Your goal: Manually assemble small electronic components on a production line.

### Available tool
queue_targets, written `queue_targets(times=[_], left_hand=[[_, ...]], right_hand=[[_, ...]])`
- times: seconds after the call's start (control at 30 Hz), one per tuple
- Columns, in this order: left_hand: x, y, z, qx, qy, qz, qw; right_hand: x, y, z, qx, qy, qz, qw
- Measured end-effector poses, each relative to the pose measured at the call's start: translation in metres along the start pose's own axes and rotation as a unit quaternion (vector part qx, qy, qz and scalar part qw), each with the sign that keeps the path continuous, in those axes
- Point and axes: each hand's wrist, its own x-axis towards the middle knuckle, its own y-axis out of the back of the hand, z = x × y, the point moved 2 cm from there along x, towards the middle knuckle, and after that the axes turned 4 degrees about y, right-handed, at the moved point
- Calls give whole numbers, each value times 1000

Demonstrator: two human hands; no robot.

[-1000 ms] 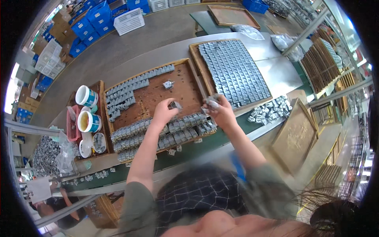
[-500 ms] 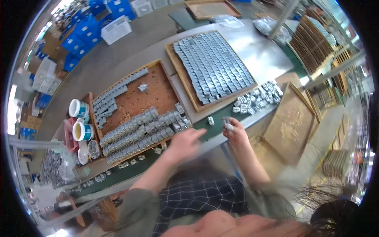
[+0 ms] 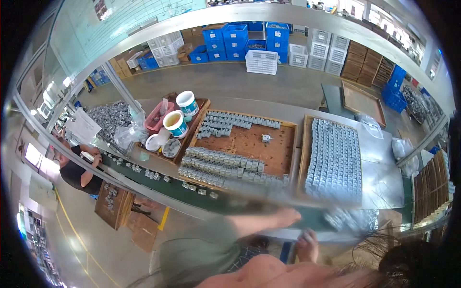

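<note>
My left hand [image 3: 287, 218] reaches over the green belt [image 3: 230, 205], smeared by motion, so its fingers cannot be read. Close to it, at the bench's near edge, my right hand [image 3: 307, 247] is curled with its fingertips around a small grey metal part [image 3: 306, 234], partly hidden. A heap of loose metal parts [image 3: 343, 220] lies on the belt to the right. Beyond my hands is a wooden tray [image 3: 254, 150] partly filled with rows of grey metal parts [image 3: 225, 165]; one lone part [image 3: 266, 138] lies on its bare base. A second tray [image 3: 303, 153] is packed with parts.
White tubs [image 3: 175, 126] and a pink basket [image 3: 156, 120] stand left of the trays. A metal frame post [image 3: 120, 84] and an overhead bar [image 3: 192, 29] cross the view. Another person [image 3: 79, 168] works at the far left. Stacked wooden trays [image 3: 432, 185] stand at the right.
My view has swung up and to the left, bringing the overhead bar and the other person into sight. Both hands now appear lower in the picture; the right keeps its grey part.
</note>
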Motion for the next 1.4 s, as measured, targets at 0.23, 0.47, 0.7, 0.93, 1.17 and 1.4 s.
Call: queue_targets(times=[0.23,0.47,0.7,0.93,1.17,1.4], left_hand=[[-87,65,29,-466,57,73,880],[-104,84,21,-493,81,99,861],[-120,105,9,-409,-11,172,896],[-141,160,30,-290,14,155,944],[-153,189,10,-94,75,150,981],[-165,194,-27,-64,83,188,977]], right_hand=[[-4,-30,-4,-130,-29,-2,991],[27,-77,18,-189,-54,-155,968],[34,-122,16,-371,113,-227,893],[44,-133,48,-107,-129,-158,973],[34,-170,71,-291,-90,-198,932],[49,-224,93,-331,-95,-233,910]])
